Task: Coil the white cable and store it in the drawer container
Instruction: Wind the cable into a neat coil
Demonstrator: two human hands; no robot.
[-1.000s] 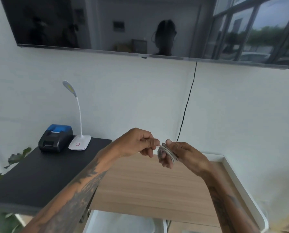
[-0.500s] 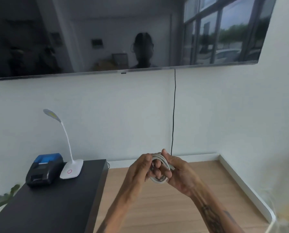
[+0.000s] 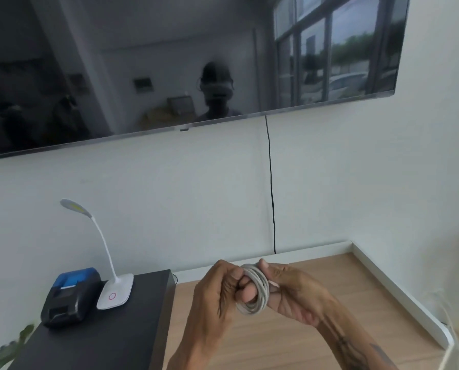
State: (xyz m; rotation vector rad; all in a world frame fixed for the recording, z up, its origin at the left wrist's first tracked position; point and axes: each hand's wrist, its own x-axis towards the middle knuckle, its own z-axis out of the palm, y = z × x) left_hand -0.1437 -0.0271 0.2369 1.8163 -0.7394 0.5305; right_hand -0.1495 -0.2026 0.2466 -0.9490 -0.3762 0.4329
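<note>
The white cable (image 3: 257, 295) is wound into a small coil of several loops, held in the air between both hands over the wooden floor. My left hand (image 3: 217, 292) grips the coil's left side, with fingers poking through the loop. My right hand (image 3: 295, 292) pinches the coil's right side, thumb on top. A short white cable end sticks out by the right fingers. The drawer container is not in view.
A black table (image 3: 103, 340) stands at lower left with a blue-and-black printer (image 3: 68, 297) and a white desk lamp (image 3: 113, 289). A wall-mounted TV (image 3: 169, 62) hangs above, with a black cord (image 3: 271, 188) running down. White baseboard (image 3: 399, 295) edges the wooden floor.
The head camera tilted upward, so the white bin at the bottom edge left the view. My hands came closer together around the coil, which now shows as a full loop.
</note>
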